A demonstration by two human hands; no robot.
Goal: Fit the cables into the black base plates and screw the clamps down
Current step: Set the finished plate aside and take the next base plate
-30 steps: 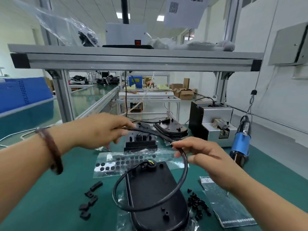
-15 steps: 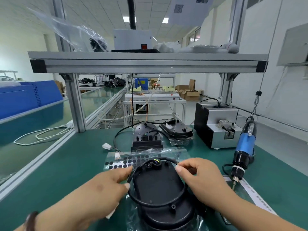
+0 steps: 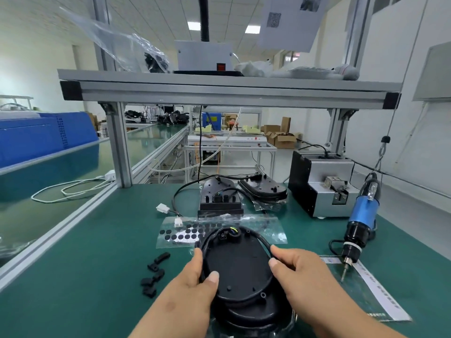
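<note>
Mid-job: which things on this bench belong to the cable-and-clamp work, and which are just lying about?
In the job: black cable, held by left hand and right hand; black base plate under it; small black clamps; blue screwdriver; probably the screw feeder.

Lying about: sheet of black pads; white power strip; plastic bag on the shelf; printed strip.

Near ctr of bench [image 3: 85, 276]: base plate [image 3: 238, 267] w/ cable [image 3: 262, 240] looped on top, along rim. L hand [image 3: 188, 289] at left edge, R hand [image 3: 300, 272] at right edge, each pinching cable. Left of plate: loose clamps [image 3: 156, 274], clustered. Just beyond plate: pad sheet [image 3: 180, 234], w/ connector [image 3: 163, 208] just past its far-left corner. Farther back, ctr: second base plate [image 3: 219, 193]; to its right, stacked plates [image 3: 263, 189]. Far right: screw feeder [image 3: 322, 189]; nearer, electric screwdriver [image 3: 361, 220], tip beside paper strip [image 3: 373, 293]. Overhead, across far edge: shelf [image 3: 219, 91].
</note>
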